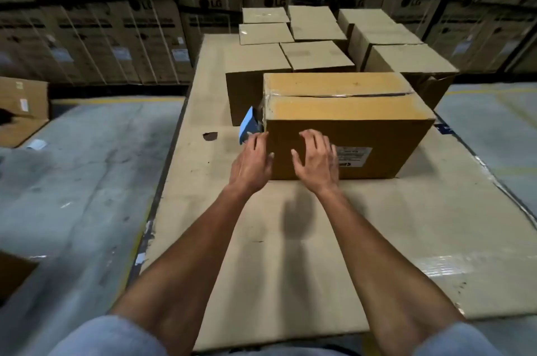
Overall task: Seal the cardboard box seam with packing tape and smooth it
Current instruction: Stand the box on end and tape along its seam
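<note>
The cardboard box (345, 123) stands on the cardboard-covered desk (290, 239), in front of a cluster of smaller closed boxes (316, 54). Clear tape runs along its top seam, wrinkled, and the seam gapes slightly toward the right end. A blue tape dispenser (248, 124) sits at its left end. The left hand (252, 160) reaches to the box's near-left corner; the right hand (315, 159) lies on the front face; both have fingers spread, pinching nothing.
</note>
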